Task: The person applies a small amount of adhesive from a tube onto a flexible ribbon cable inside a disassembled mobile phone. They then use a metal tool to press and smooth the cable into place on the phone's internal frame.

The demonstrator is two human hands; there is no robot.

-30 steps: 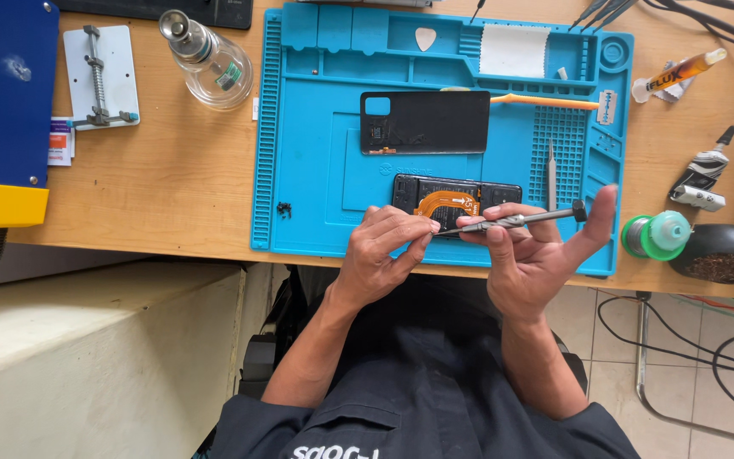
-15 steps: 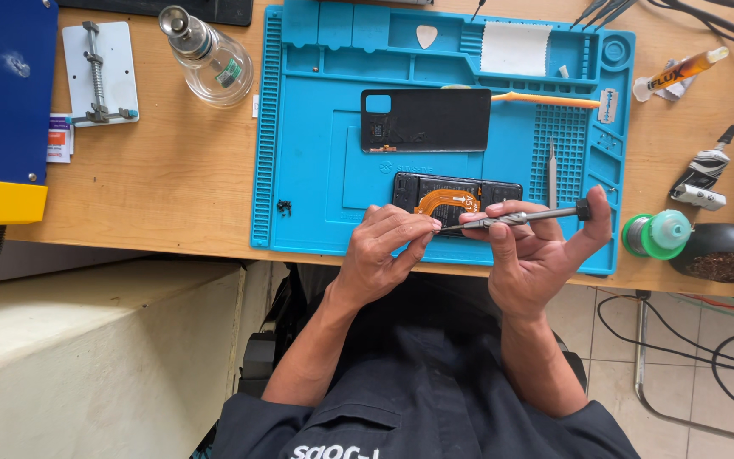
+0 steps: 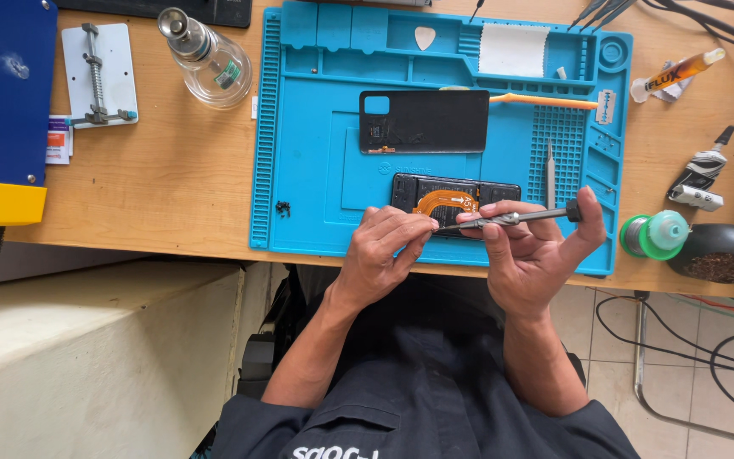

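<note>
Slim grey metal screwdriver [image 3: 507,218] lying left–right above the near edge of the blue silicone work mat [image 3: 316,170], tip pointing left, black cap right. Right hand [image 3: 533,255] fingers wrapped round its shaft; left hand [image 3: 384,251] fingertips pinching the tip – just over the opened black phone [image 3: 456,200].

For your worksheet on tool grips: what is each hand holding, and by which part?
The right hand holds a precision screwdriver by its metal shaft, thumb at the end cap. The left hand pinches its tip end.
</note>
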